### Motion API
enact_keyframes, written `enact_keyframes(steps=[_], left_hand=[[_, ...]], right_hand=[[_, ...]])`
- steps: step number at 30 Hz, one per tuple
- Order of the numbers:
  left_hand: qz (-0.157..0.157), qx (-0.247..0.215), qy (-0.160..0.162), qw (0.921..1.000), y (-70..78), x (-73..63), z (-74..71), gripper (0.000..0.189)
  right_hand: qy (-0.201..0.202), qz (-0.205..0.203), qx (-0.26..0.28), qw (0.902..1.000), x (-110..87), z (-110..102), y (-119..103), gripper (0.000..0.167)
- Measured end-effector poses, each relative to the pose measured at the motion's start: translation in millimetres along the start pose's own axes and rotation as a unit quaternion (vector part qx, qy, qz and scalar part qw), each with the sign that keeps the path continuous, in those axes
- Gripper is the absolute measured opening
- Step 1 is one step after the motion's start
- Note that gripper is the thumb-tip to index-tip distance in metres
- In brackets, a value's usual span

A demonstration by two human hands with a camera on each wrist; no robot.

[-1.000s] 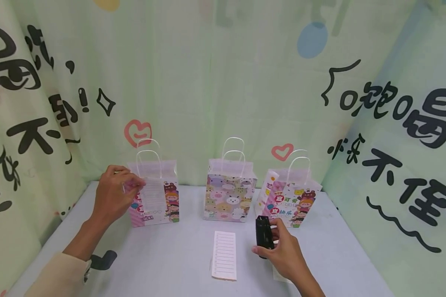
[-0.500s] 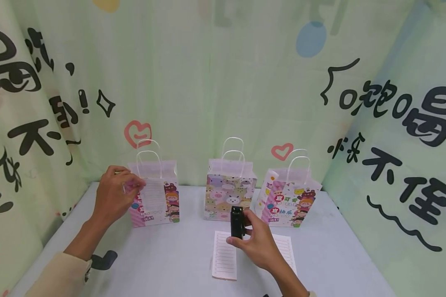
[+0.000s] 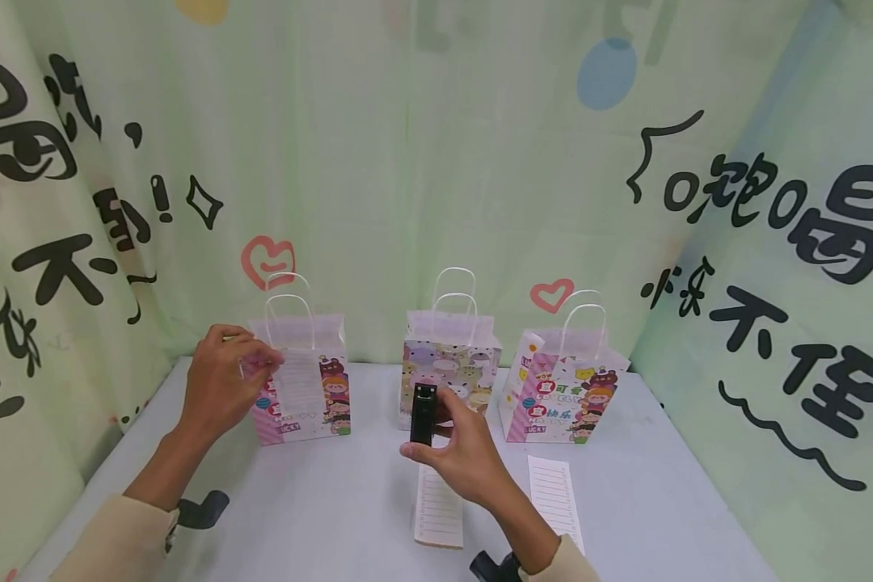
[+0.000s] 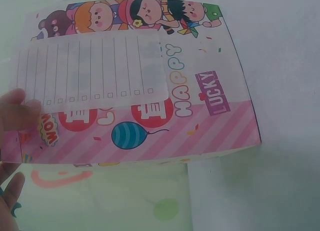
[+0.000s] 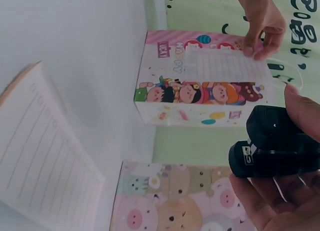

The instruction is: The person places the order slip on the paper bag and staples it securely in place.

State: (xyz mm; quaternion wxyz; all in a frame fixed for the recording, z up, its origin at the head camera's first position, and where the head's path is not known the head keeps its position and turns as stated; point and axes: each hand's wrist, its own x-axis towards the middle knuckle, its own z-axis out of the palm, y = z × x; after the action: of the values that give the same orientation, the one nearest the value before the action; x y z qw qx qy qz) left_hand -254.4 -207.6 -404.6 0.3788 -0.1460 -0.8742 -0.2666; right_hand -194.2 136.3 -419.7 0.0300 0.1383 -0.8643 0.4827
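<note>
My left hand [image 3: 225,380] pinches a lined checklist sheet [image 4: 95,71] against the front of the left paper gift bag [image 3: 298,424], near its upper edge. In the left wrist view, the thumb [image 4: 22,113] lies over the sheet's corner, and the other fingers are behind the bag. A black stapler [image 5: 275,151] is in my right hand [image 3: 466,453], thumb on one side and fingers on the other. Its jaws point toward the left bag, with a gap between. In the head view the stapler overlaps the middle bag [image 3: 473,376], printed with animal faces.
A pad of lined checklist paper [image 3: 438,517] lies on the white table [image 3: 320,509] below my right hand. Another lined sheet [image 3: 555,493] is to its right. At the right stands a pink-printed gift bag [image 3: 567,400]. A printed curtain [image 3: 371,162] encloses the back and sides.
My right hand has carried the stapler leftward and slightly up, from before the right bag to before the middle one, uncovering the right sheet. The left hand stays put.
</note>
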Motion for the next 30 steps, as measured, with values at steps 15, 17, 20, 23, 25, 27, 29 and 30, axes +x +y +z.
enact_keyframes(steps=[15,17,20,23,25,27,29,30], left_hand=[[0.002,0.0,0.003,1.0,-2.7,-0.8,1.6,0.022],[0.003,0.001,0.004,1.0,-2.5,-0.9,1.6,0.022],[0.006,0.002,0.005,1.0,-1.9,-0.8,1.6,0.021],[0.008,0.001,0.006,0.9999,-1.2,-0.5,1.4,0.02],[0.008,0.001,0.005,1.0,-0.9,-0.4,1.4,0.019],[0.005,-0.001,0.004,1.0,-0.9,-0.4,1.3,0.018],[0.003,0.002,0.002,1.0,-0.8,-0.6,1.0,0.018],[0.002,0.003,0.002,1.0,-0.8,-0.7,0.9,0.018]], right_hand=[[-0.02,-0.077,0.031,0.9963,27.3,22.5,-29.0,0.069],[-0.021,-0.088,0.031,0.9954,31.2,26.0,-34.4,0.067],[-0.019,-0.101,0.029,0.9942,38.2,31.2,-42.7,0.064],[-0.021,-0.119,0.03,0.9922,46.9,36.0,-51.8,0.062],[-0.022,-0.132,0.031,0.9904,53.4,39.3,-57.6,0.061],[-0.025,-0.143,0.031,0.9889,59.6,42.8,-62.9,0.061],[-0.026,-0.153,0.031,0.9873,65.8,46.6,-67.7,0.062],[-0.027,-0.161,0.031,0.9862,68.9,48.5,-70.2,0.062]])
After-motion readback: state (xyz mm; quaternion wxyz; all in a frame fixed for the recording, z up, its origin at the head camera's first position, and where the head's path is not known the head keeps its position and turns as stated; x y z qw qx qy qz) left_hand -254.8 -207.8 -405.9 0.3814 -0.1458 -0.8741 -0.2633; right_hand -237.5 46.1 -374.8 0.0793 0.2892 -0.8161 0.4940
